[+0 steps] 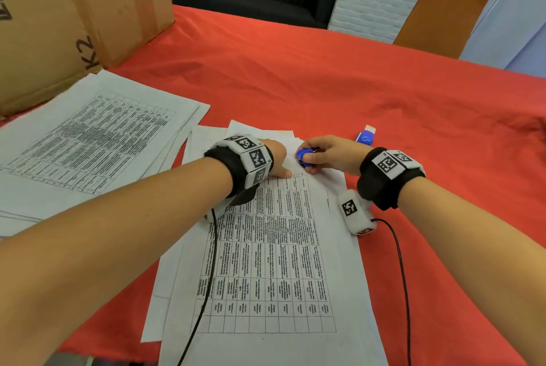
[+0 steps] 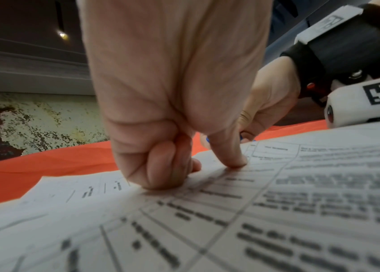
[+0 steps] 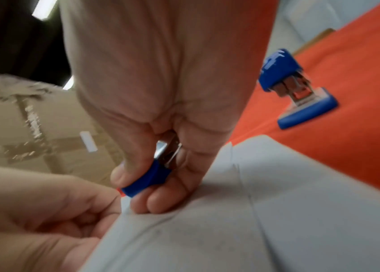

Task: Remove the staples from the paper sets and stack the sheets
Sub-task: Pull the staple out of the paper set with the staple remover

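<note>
A printed paper set [image 1: 280, 247] lies on the red tablecloth [image 1: 325, 75] in front of me. My left hand [image 1: 279, 163] bears down on its top corner. In the left wrist view the curled fingers [image 2: 167, 174] and the thumb tip rest on the sheet and hold nothing. Just to the right, my right hand [image 1: 322, 155] grips a blue staple remover [image 1: 303, 155] at the same corner. The right wrist view shows the staple remover [image 3: 146, 178] pinched between thumb and fingers, with its metal jaws hidden behind the hand. A fanned stack of sheets [image 1: 88, 141] lies to the left.
A blue stapler [image 1: 365, 136] sits on the cloth just beyond my right hand. A large cardboard box [image 1: 59, 10] stands at the back left, touching the stack. An orange chair [image 1: 443, 10] is at the far right edge. Black wrist cables trail over the paper.
</note>
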Action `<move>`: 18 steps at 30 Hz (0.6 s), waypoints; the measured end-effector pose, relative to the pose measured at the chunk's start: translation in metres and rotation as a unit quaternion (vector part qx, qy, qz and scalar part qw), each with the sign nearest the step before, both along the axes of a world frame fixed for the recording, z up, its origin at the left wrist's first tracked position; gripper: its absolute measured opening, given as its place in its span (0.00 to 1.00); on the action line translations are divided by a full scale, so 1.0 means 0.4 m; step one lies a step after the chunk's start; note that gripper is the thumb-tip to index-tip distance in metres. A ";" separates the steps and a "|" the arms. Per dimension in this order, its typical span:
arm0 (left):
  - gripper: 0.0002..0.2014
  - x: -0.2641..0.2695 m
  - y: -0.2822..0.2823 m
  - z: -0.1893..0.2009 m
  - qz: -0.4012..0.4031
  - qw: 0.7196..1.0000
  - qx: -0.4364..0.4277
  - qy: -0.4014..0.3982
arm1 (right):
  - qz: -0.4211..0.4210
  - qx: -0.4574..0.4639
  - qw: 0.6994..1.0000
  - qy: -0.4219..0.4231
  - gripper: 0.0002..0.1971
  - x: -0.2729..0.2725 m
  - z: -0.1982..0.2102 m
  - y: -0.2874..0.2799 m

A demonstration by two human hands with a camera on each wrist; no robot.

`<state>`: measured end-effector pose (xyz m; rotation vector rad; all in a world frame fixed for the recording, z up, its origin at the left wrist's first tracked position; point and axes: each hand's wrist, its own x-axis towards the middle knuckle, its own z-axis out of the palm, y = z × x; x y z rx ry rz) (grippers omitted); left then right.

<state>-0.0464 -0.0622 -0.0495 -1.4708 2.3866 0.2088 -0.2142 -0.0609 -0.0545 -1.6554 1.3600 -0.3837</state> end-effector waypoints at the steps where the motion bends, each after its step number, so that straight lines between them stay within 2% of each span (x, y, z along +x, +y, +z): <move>1: 0.23 0.000 -0.001 0.000 0.001 1.000 0.000 -0.003 | -0.012 0.010 0.999 -0.028 0.07 0.000 -0.004 0.004; 4: 0.22 0.002 0.008 0.005 0.003 1.000 0.001 -0.004 | -0.042 0.033 0.992 -0.118 0.06 0.000 -0.013 0.013; 7: 0.21 0.006 0.023 0.009 0.017 1.000 0.008 0.009 | -0.122 0.050 0.965 -0.228 0.06 -0.025 -0.014 0.023; 9: 0.22 0.013 0.021 0.011 0.053 0.996 0.023 0.063 | -0.144 0.035 0.956 -0.254 0.07 -0.035 -0.004 0.037; 11: 0.22 0.034 0.020 0.016 0.136 0.972 0.085 0.169 | -0.120 0.011 0.962 -0.246 0.07 -0.018 0.019 0.057; 12: 0.23 0.046 0.024 0.022 0.197 0.926 0.170 0.275 | -0.095 -0.002 0.967 -0.235 0.08 -0.002 0.036 0.068; 13: 0.24 0.055 0.028 0.024 0.259 0.832 0.268 0.411 | -0.063 -0.017 0.974 -0.217 0.09 0.018 0.056 0.078; 15: 0.21 0.070 0.053 0.027 0.350 0.586 0.422 0.597 | 0.011 -0.060 0.989 -0.138 0.12 0.066 0.102 0.103; 16: 0.18 0.077 0.072 0.027 0.357 0.492 0.463 0.645 | 0.045 -0.092 0.992 -0.079 0.13 0.093 0.125 0.115; 17: 0.14 0.085 0.090 0.023 0.353 0.430 0.477 0.680 | 0.076 -0.131 0.988 -0.010 0.14 0.124 0.145 0.127; 18: 0.12 0.089 0.105 0.021 0.347 0.390 0.482 0.704 | 0.104 -0.174 0.977 0.068 0.16 0.151 0.161 0.135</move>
